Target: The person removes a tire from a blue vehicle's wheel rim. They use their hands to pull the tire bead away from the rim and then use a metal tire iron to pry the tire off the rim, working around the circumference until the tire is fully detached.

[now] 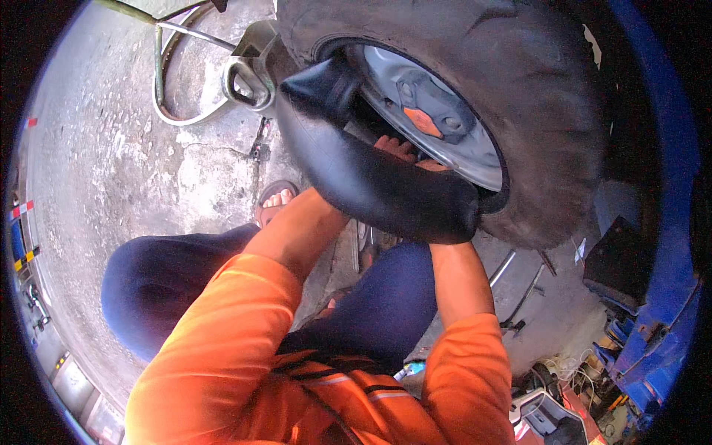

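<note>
A partly inflated black inner tube (371,182) bulges out of a large tyre (552,111), along the near left side of its grey wheel rim (475,152). Both my forearms pass beneath the tube. In the dark gap between tube and rim, the bent fingers of my left hand (395,148) show; what they hold is hidden. Close beside them, only a small part of my right hand (432,165) is visible at the rim's edge, its fingers covered. An orange patch (423,122) marks the middle of the wheel.
At the upper left, a metal frame with a curved bar (158,81) stands on the worn concrete floor (111,141). Metal bars (523,297) lie below the tyre. Cables and tools (586,371) crowd the lower right, beside a blue metal structure (667,319).
</note>
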A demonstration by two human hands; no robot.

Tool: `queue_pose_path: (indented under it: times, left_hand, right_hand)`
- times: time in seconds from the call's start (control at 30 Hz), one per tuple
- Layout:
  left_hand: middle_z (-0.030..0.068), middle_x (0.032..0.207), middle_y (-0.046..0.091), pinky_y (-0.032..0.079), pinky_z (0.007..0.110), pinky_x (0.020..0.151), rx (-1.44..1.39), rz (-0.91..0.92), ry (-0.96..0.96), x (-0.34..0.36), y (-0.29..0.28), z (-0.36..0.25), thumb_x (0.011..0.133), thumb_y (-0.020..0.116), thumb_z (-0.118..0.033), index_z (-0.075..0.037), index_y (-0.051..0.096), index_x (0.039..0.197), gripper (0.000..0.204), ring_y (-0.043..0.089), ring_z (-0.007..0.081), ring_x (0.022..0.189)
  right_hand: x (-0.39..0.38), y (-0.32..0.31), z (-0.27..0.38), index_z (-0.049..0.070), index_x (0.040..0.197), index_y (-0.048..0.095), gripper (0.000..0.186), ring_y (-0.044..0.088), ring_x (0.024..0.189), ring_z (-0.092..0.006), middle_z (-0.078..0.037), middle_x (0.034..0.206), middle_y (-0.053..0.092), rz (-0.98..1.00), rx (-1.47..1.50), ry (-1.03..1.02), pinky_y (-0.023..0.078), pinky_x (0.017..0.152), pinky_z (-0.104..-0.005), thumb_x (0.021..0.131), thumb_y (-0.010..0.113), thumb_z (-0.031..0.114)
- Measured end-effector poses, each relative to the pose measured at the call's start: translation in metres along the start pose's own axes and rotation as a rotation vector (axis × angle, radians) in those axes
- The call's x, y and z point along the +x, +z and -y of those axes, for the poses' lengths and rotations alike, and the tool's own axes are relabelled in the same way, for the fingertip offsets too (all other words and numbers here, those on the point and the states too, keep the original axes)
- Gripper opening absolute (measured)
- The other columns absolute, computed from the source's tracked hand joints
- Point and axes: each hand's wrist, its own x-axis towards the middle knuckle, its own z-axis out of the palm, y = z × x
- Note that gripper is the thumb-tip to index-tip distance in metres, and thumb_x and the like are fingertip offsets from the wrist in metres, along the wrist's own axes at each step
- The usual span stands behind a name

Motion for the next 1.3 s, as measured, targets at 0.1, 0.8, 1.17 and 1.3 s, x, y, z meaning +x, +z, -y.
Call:
queue_pose_path:
  times: [0.1, 0.8, 1.17, 1.3]
  left_hand:
    - [0.0116, 0.105, 0.061, 0.044, 0.038, 0.085, 0.025, 0.019, 0.007, -0.002, -0.005, 0.014, 0.083, 0.057, -0.021, -0.008, 0.062, 0.102, 0.023, 0.057, 0.0214, 0.098]
    - [0.0113, 0.095, 0.063, 0.045, 0.036, 0.083, -0.156, -0.098, -0.280, -0.007, -0.025, 0.007, 0.084, 0.062, -0.023, -0.004, 0.060, 0.100, 0.025, 0.057, 0.0180, 0.091]
    - [0.0112, 0.089, 0.063, 0.046, 0.035, 0.083, -0.976, -0.086, -0.192, 0.061, -0.033, -0.138, 0.084, 0.064, -0.024, -0.002, 0.059, 0.098, 0.027, 0.057, 0.0162, 0.087]
    - [0.0055, 0.101, 0.065, 0.045, 0.029, 0.089, -1.453, 0.156, -0.261, 0.076, -0.086, -0.154, 0.083, 0.070, -0.015, 0.003, 0.059, 0.114, 0.037, 0.056, 0.0142, 0.095]
  right_hand:
    - [0.002, 0.003, -0.002, 0.005, 0.120, 0.057, 0.040, 0.049, 0.122, -0.0305, -0.017, 0.129, 0.053, 0.006, -0.001, 0.010, 0.038, 0.102, -0.0399, 0.083, 0.059, 0.020]
    - [-0.046, -0.077, 0.000, 0.004, 0.117, 0.060, 0.038, 0.051, 0.121, -0.0287, -0.018, 0.127, 0.055, 0.306, -0.640, -0.103, 0.039, 0.101, -0.0381, 0.082, 0.058, 0.018]
    - [-0.095, -0.163, 0.101, 0.006, 0.081, 0.060, 0.010, 0.057, 0.073, -0.0230, -0.006, 0.077, 0.056, -0.390, -0.375, -0.660, 0.045, 0.065, -0.0367, 0.077, 0.056, 0.015]
    - [-0.165, -0.125, 0.077, 0.008, 0.080, 0.058, 0.011, 0.056, 0.079, -0.0242, -0.007, 0.078, 0.055, -0.224, -0.104, -0.272, 0.044, 0.069, -0.0345, 0.080, 0.056, 0.018]
